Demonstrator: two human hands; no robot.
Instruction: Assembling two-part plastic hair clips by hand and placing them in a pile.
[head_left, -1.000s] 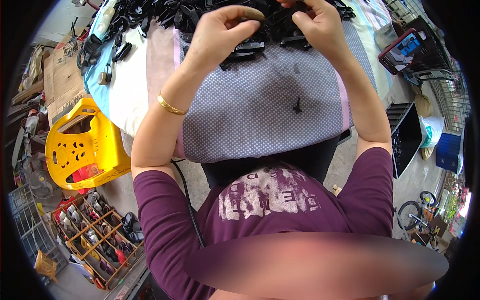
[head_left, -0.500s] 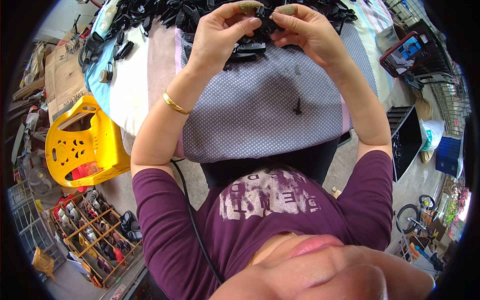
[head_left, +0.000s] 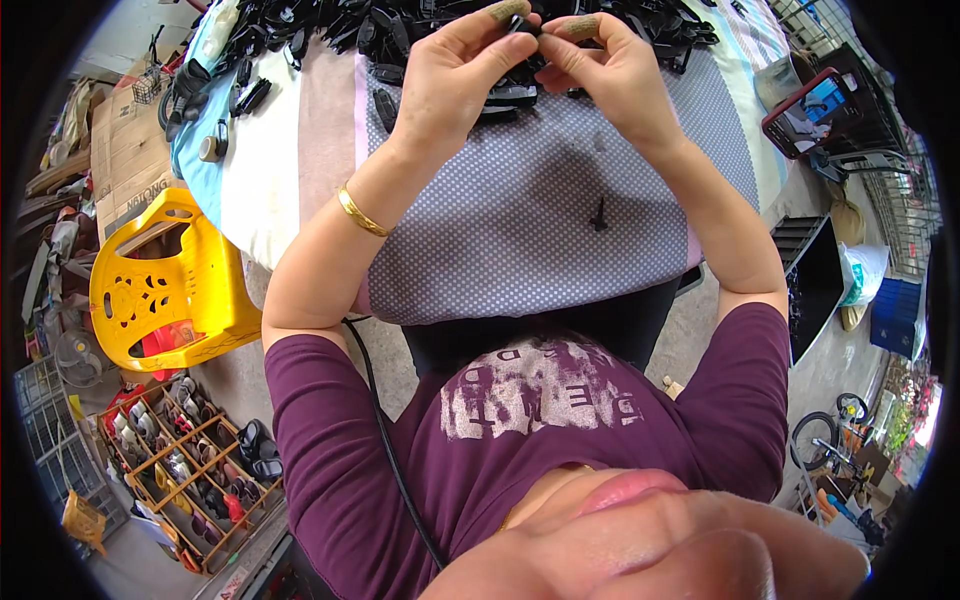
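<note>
Over the far side of the table, a small black plastic part [head_left: 517, 24] is pinched between the thumb and fingers of my left hand [head_left: 455, 85]. My right hand [head_left: 612, 88] is closed in a pinch at the part's right side, thumb against forefinger; its fingertips partly hide what they grip. Tan covers wrap a fingertip on each hand. Behind and beneath the hands spreads a heap of black plastic parts [head_left: 330, 25]. One small black piece [head_left: 598, 215] lies alone on the dotted cloth nearer to me.
A striped and dotted cloth [head_left: 480, 250] covers the table. Loose black parts [head_left: 252, 97] and a small round-ended object [head_left: 213, 145] lie at left. A phone [head_left: 805, 112] stands at the right edge. A yellow chair [head_left: 150, 285] and a black crate [head_left: 815, 290] flank the table.
My hands have shifted slightly and the right fingers have drawn in closer to the left ones. The black part now sits more hidden between the fingertips.
</note>
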